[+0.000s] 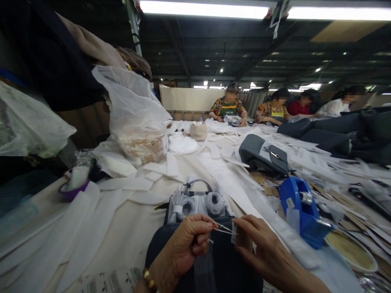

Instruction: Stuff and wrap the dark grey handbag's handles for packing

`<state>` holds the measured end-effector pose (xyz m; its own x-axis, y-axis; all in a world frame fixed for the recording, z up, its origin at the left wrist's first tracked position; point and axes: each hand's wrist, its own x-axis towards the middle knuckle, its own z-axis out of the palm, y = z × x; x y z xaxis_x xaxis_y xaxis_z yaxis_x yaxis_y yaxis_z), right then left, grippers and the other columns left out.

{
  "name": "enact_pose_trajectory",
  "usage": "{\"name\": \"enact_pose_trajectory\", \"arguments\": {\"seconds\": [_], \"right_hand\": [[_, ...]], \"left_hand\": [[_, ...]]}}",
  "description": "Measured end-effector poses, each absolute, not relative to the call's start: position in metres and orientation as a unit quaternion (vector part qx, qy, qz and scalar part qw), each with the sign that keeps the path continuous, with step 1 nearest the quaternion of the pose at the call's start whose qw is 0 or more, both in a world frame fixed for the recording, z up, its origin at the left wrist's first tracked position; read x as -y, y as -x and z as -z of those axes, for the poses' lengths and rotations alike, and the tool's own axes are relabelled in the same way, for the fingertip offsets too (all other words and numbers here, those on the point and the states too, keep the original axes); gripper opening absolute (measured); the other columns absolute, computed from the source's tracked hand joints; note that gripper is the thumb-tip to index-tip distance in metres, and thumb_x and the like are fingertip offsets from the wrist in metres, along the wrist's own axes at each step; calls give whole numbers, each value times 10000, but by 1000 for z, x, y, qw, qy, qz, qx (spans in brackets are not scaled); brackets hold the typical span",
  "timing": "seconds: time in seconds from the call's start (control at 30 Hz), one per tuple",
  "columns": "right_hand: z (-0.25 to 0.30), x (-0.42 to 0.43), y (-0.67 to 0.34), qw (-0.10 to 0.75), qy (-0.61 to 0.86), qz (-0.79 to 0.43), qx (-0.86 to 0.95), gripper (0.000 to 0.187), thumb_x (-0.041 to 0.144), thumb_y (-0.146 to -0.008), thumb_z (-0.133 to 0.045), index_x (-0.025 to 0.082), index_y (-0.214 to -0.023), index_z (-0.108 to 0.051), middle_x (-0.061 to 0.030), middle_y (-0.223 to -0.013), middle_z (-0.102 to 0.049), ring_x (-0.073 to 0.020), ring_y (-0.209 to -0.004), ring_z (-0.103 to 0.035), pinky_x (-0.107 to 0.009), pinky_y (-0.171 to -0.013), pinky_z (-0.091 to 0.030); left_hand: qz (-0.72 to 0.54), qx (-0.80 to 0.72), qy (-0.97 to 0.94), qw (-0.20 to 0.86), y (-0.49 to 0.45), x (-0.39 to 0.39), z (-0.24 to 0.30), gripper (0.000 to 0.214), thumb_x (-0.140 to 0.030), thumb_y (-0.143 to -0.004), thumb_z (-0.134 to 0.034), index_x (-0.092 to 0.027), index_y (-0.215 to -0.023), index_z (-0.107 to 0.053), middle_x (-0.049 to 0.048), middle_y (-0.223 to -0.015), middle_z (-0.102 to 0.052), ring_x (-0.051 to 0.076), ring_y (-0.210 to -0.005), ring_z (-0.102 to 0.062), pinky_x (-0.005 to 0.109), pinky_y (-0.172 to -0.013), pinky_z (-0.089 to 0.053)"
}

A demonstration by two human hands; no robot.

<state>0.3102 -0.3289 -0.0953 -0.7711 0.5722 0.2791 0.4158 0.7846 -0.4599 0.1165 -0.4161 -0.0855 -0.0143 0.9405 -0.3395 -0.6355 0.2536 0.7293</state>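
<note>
A dark navy bag (226, 264) lies before me, its wrapped straps (195, 203) and handle pointing away. Above it, my left hand (192, 240) pinches a thin white string (224, 229) between thumb and fingertips. The string is drawn out as a narrow loop toward a small pale tag (234, 232). My right hand (262, 244) holds that tag between thumb and fingers, partly covering it. A beaded bracelet (149, 280) circles my left wrist.
A blue tape dispenser (302, 211) and a round tub (351, 250) stand to the right, beyond them a grey bag (262, 154). White foam strips (82, 240) cover the left. A large plastic sack (134, 110) stands back left. Several people (229, 106) sit at the far side.
</note>
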Motion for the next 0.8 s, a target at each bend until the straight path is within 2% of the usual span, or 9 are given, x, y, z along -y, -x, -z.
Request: {"name": "enact_pose_trajectory", "arguments": {"seconds": [0.13,0.2,0.3,0.37,0.4,0.47,0.57,0.67,0.8], "right_hand": [[98,331,-312,177,277,-160,931,393,96,-686,-533,201,-1054,-627,-122,-1028,-630,-255,-911,-598,-415,-803,-503],[92,334,-311,160,274,-170,933,467,114,-651,-572,208,-1105,-625,-135,-1109,-613,-294,-1007,-577,-459,-865,-478],[78,342,-302,152,245,-272,918,634,204,-663,-621,230,-1287,-515,-124,-1344,-491,-319,-1251,-426,-466,-1026,-365],[70,347,-289,158,237,-405,869,611,264,-734,-568,251,-1334,-455,-92,-1370,-477,-271,-1258,-429,-416,-1034,-359],[68,349,-281,158,234,-480,830,560,280,-759,-531,254,-1316,-469,-82,-1311,-530,-248,-1189,-494,-389,-993,-394],[69,351,-264,147,224,-609,747,417,331,-770,-500,230,-1167,-579,-53,-1023,-643,-201,-892,-607,-323,-802,-479],[78,347,-247,138,227,-660,703,302,446,-780,-504,185,-816,-653,24,-623,-492,-110,-539,-432,-231,-526,-380],[84,336,-241,146,273,-609,730,360,512,-768,-521,173,-695,-616,48,-560,-369,-94,-521,-301,-222,-490,-275],[77,308,-236,134,297,-523,787,354,502,-757,-493,179,-631,-566,43,-550,-370,-109,-534,-345,-238,-514,-289]], "left_hand": [[-544,-420,-235,688,-112,419,81,204,-254,-557,-729,-136,-630,-579,-61,-438,-463,-6,-302,-256,174,-360,-107],[-524,-458,-271,665,-111,420,78,208,-276,-579,-719,-139,-632,-573,-41,-448,-497,-2,-304,-265,180,-355,-99],[-488,-507,-330,629,-112,420,70,193,-297,-598,-688,-141,-631,-578,-27,-448,-512,14,-324,-299,182,-349,-124],[-464,-519,-366,618,-113,418,65,175,-297,-600,-658,-148,-602,-566,-32,-442,-500,21,-327,-305,182,-343,-144],[-456,-525,-380,610,-112,417,63,161,-291,-602,-641,-153,-590,-557,-35,-439,-496,23,-323,-304,182,-340,-152],[-452,-543,-396,587,-109,415,61,135,-279,-609,-613,-159,-591,-556,-37,-438,-498,26,-316,-305,179,-334,-164],[-468,-578,-381,549,-100,412,62,128,-280,-603,-615,-159,-605,-574,-36,-428,-506,33,-309,-307,175,-324,-166],[-486,-594,-362,529,-92,411,65,135,-272,-595,-638,-157,-576,-569,-37,-402,-503,30,-296,-294,172,-317,-141],[-559,-567,-294,529,-88,396,71,176,-238,-611,-693,-112,-551,-585,1,-452,-566,13,-281,-322,167,-329,-140]]}}
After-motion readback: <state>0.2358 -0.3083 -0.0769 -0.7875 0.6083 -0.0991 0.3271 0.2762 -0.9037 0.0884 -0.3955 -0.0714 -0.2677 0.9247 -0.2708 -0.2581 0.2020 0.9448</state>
